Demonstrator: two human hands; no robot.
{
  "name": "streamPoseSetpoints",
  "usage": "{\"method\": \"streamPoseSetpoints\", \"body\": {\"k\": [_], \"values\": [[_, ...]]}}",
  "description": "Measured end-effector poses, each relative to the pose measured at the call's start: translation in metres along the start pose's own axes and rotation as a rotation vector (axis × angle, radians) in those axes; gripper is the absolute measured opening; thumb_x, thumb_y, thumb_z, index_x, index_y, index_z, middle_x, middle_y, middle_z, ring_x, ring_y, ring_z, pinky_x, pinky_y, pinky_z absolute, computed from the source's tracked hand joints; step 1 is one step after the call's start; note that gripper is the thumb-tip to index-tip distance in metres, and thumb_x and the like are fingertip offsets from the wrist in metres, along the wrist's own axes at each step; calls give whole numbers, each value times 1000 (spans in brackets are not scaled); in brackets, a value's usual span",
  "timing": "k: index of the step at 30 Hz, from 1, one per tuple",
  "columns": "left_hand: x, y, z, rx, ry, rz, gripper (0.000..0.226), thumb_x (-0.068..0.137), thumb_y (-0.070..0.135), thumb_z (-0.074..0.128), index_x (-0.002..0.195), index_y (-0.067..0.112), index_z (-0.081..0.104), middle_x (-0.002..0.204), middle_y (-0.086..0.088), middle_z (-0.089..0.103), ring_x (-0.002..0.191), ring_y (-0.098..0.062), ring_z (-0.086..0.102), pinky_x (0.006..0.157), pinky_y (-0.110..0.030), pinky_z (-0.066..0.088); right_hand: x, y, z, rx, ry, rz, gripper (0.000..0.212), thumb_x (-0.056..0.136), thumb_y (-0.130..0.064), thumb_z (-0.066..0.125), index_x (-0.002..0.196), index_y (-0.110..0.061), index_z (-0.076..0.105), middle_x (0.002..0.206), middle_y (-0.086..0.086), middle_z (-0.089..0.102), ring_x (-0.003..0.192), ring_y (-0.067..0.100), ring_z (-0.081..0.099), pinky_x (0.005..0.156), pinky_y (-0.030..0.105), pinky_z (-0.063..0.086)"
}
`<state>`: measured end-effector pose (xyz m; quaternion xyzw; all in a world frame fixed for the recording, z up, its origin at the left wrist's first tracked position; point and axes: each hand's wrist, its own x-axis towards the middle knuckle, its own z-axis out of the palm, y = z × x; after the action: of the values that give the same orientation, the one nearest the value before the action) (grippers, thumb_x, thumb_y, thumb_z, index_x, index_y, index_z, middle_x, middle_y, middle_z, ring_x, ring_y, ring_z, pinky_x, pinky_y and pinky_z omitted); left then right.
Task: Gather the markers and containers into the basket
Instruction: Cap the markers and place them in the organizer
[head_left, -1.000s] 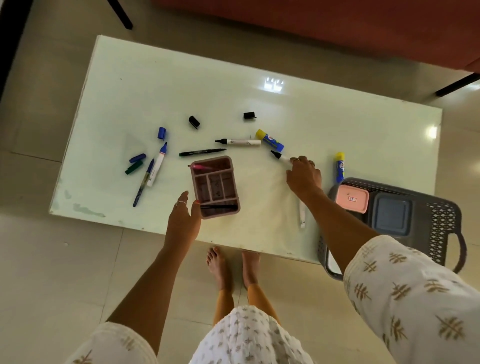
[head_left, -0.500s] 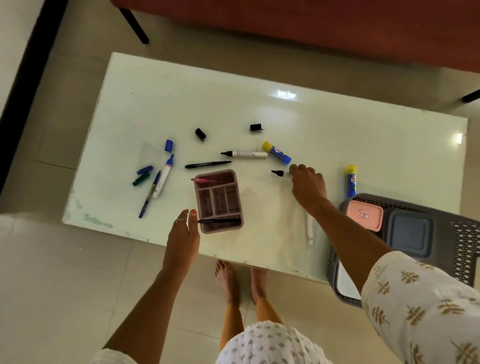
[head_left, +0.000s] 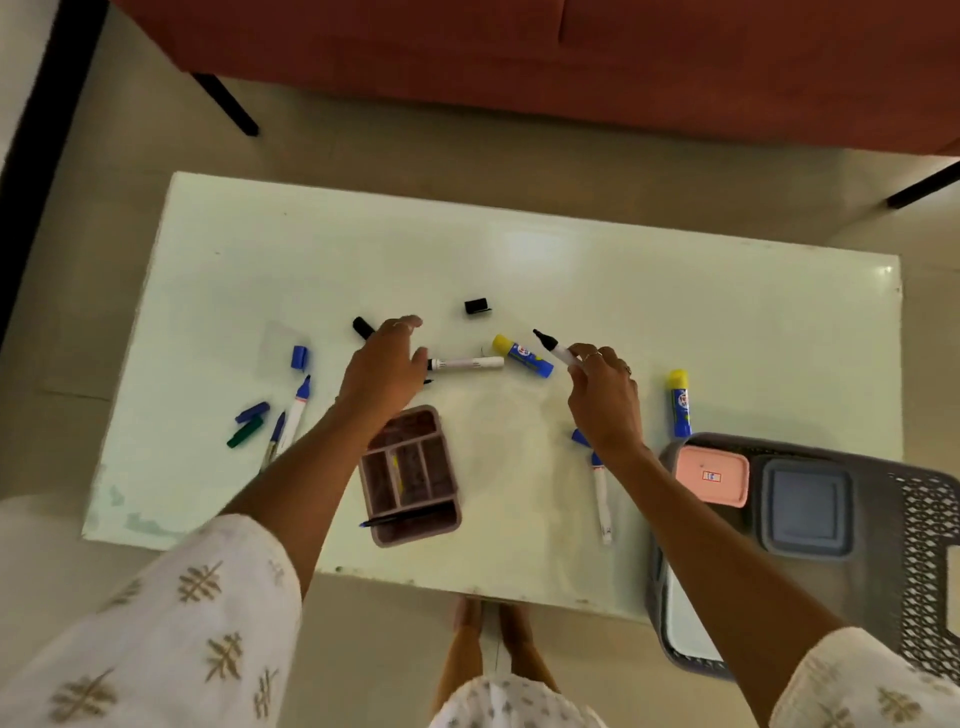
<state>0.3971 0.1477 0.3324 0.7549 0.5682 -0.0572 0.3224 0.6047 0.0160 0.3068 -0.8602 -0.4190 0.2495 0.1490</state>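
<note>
Markers scattered on your table (head_left: 675, 312), basket (head_left: 924, 519) at right.
Your right hand (head_left: 605, 395) pinches an uncapped black marker (head_left: 551, 347); your left hand (head_left: 384, 369) hovers with fingers loose, grasping nothing.

small label on pink container lid (head_left: 712, 476), print too blurred to read

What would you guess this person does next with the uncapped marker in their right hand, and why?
Probably cap it. The right hand pinches an uncapped black-tipped white marker, while the open left hand reaches beside a loose black cap on the pale green table. Then it can go in the grey plastic basket.
</note>
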Motion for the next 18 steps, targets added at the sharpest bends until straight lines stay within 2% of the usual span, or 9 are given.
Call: {"method": "streamPoseSetpoints", "body": {"k": [3, 9, 11, 15, 18], "values": [[38, 18, 16, 53, -34, 42, 44, 94, 21, 48, 138, 18, 43, 142, -6, 46, 129, -24, 45, 105, -39, 39, 5, 2, 7, 39, 40, 39, 33, 96, -11, 42, 126, -14, 55, 114, 12, 58, 104, 34, 52, 89, 41, 41], [81, 43, 42, 166, 2, 72, 44, 92, 25, 55, 134, 18, 46, 134, -7, 48, 124, -27, 47, 96, -41, 40, 6, -4, 12, 68, 67, 53, 33, 95, -10, 45, 125, -14, 57, 110, 11, 59, 102, 32, 52, 88, 40, 41], [89, 46, 49, 174, 9, 55, 37, 90, 25, 57, 126, 17, 53, 128, -9, 49, 120, -28, 49, 91, -41, 42, 8, -6, 13, 90, 77, 63, 32, 95, -11, 46, 125, -15, 57, 110, 10, 59, 102, 31, 52, 88, 40, 42], [99, 45, 56, 31, 6, 74, 18, 86, 17, 63, 102, 11, 65, 114, -12, 52, 109, -28, 52, 82, -37, 48, 10, -9, 10, 122, 98, 60, 31, 95, -10, 47, 125, -13, 57, 109, 10, 59, 101, 29, 51, 87, 38, 43], [92, 47, 48, -124, -61, 119, 16, 86, 15, 64, 101, 9, 64, 110, -10, 58, 103, -24, 57, 78, -26, 41, 6, -10, 6, 146, 69, 65, 32, 97, -13, 45, 127, -14, 55, 111, 9, 57, 103, 26, 49, 84, 29, 39]]}}
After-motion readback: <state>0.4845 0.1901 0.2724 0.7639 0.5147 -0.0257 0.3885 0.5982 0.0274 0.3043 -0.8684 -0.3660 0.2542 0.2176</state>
